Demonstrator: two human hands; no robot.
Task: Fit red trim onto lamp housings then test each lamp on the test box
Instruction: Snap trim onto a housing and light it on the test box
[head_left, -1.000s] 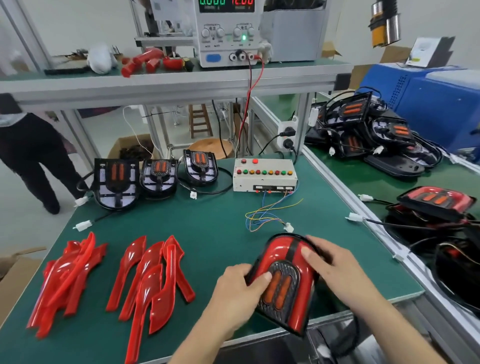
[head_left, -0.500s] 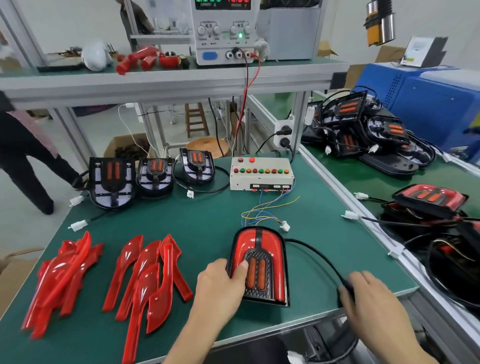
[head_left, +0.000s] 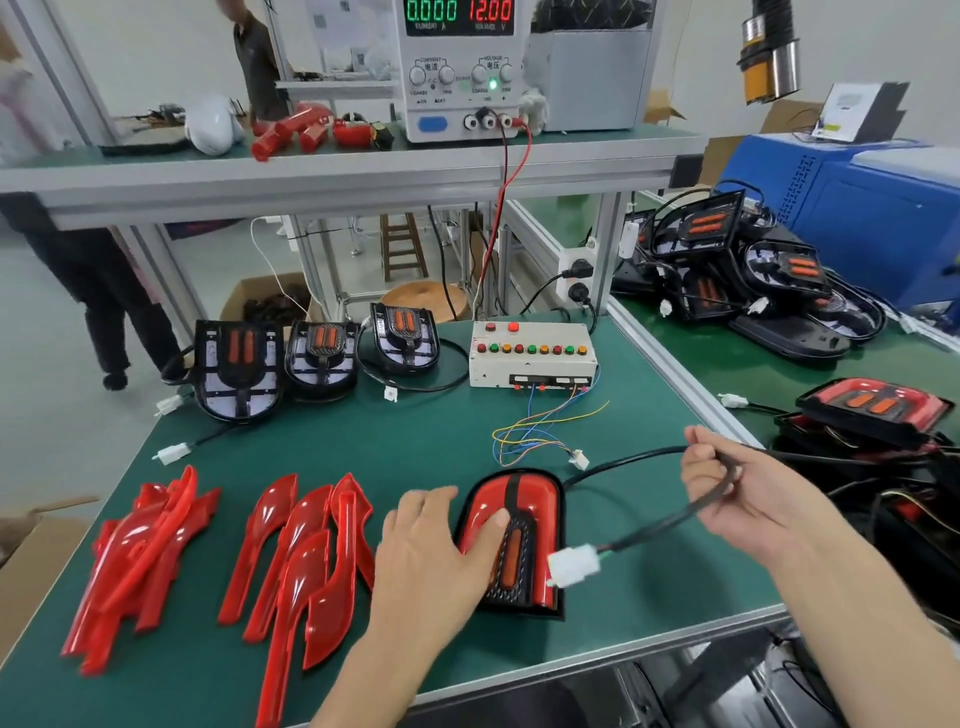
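On the green bench mat (head_left: 415, 457), the lamp with red trim fitted (head_left: 511, 540) lies flat at about 6 o'clock, near the front edge. The left hand (head_left: 434, 551) rests palm-down on the lamp's left side, fingers spread loosely, the thumb laid across the red trim. At 4 o'clock the right hand (head_left: 748, 488) is raised above the mat and pinches the lamp's black cable (head_left: 649, 527) between thumb and fingers; a loop of it runs through the hand, and the white connector (head_left: 571, 565) hangs free just right of the lamp. The test box (head_left: 532, 356), with its row of coloured buttons, sits at 12 o'clock, well apart from the lamp, its thin coloured wires (head_left: 540, 431) trailing toward the lamp and ending in a small white plug (head_left: 579, 460). Loose red trim pieces (head_left: 306, 551) lie in two heaps from 8 to 9 o'clock. Three bare lamp housings (head_left: 317, 356) stand in a row at 10 to 11 o'clock. The power supply (head_left: 460, 67) on the shelf above reads 12.00.
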